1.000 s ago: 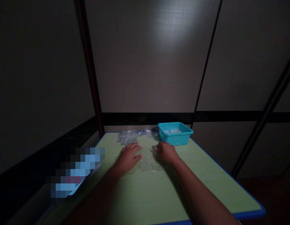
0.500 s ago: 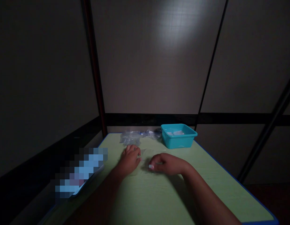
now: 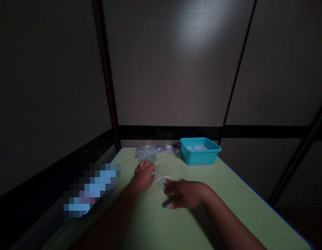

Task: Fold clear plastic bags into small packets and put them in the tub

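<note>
A clear plastic bag (image 3: 171,169) lies flat on the green table, its outline faint in the dim light. My left hand (image 3: 144,176) rests at the bag's left edge, thumb apart from the fingers, palm down. Over the bag's near right part is my right hand (image 3: 185,194), with its fingers spread and nothing visible between them. The thumb of this hand points left, and its painted nail shows. Whether the right fingertips touch the bag I cannot tell.
More clear plastic bags (image 3: 146,152) lie at the table's far edge. To their right stands a turquoise basket (image 3: 201,158) with white items inside. A blurred-out bluish object (image 3: 98,189) is at the left edge of the table (image 3: 155,225). Dark panels rise behind.
My right hand has opened from a pinch and come slightly nearer, uncovering more of the plastic bag. The left hand stays almost in place. The view has shifted slightly.
</note>
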Demonstrator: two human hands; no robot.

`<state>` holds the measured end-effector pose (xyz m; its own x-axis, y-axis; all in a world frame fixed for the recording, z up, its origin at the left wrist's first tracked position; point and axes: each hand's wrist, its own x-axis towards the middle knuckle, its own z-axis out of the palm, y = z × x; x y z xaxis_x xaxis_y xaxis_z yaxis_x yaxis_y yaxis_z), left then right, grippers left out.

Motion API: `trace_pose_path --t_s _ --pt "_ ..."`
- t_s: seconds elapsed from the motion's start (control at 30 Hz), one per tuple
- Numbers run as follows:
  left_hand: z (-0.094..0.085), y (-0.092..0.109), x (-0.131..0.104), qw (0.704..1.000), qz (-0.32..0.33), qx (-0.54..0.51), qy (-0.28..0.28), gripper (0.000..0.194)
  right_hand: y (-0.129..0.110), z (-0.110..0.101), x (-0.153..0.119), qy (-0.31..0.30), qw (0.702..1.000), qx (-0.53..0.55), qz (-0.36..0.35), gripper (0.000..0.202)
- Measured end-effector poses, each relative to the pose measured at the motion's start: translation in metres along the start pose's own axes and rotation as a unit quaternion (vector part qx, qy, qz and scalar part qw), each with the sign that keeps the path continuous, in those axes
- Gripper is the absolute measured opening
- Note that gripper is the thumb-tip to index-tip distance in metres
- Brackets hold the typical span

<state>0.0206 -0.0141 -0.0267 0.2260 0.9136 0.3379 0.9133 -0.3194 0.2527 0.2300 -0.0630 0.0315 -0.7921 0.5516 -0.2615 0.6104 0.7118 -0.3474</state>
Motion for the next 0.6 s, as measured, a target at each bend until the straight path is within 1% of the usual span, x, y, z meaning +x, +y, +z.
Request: trace_pose_path --t_s 0.07,0.13,0.2,0.23,0.3,0.37,0.43,0.5,0.6 --pt "-0.002 0.000 0.001 1.000 0.006 -0.009 0.010 0.017 0.001 0.000 0.001 0.008 1.000 -0.006 0.009 0.058" --pt "-0.005 0.002 0.002 0.999 0.023 -0.031 0.034 0.014 0.002 -0.001 0.002 0.025 1.000 -0.010 0.012 0.053" --pt "-0.010 0.006 0.002 0.994 0.060 -0.072 0.055 0.014 0.002 -0.001 0.003 0.048 0.999 -0.015 0.013 0.048" --pt "-0.012 0.009 0.001 0.990 0.085 -0.097 0.055 0.014 0.003 -0.002 0.004 0.061 0.998 -0.018 0.016 0.045" --pt "-0.016 0.016 -0.002 0.980 0.139 -0.139 0.029 0.015 0.003 -0.003 0.006 0.087 0.995 -0.020 0.037 0.039" --pt "-0.018 0.023 -0.006 0.973 0.173 -0.153 -0.011 0.015 0.006 -0.005 0.008 0.105 0.992 -0.008 0.069 0.036" --pt "-0.019 0.029 -0.010 0.972 0.180 -0.151 -0.026 0.014 0.010 -0.005 0.010 0.125 0.987 0.018 0.101 0.035" --pt "-0.017 0.032 -0.012 0.974 0.169 -0.149 -0.021 0.018 0.016 -0.005 0.011 0.159 0.979 0.054 0.112 0.036" --pt "-0.012 0.033 -0.013 0.977 0.159 -0.140 -0.018 0.032 0.023 -0.003 0.014 0.210 0.968 0.112 0.079 0.038"
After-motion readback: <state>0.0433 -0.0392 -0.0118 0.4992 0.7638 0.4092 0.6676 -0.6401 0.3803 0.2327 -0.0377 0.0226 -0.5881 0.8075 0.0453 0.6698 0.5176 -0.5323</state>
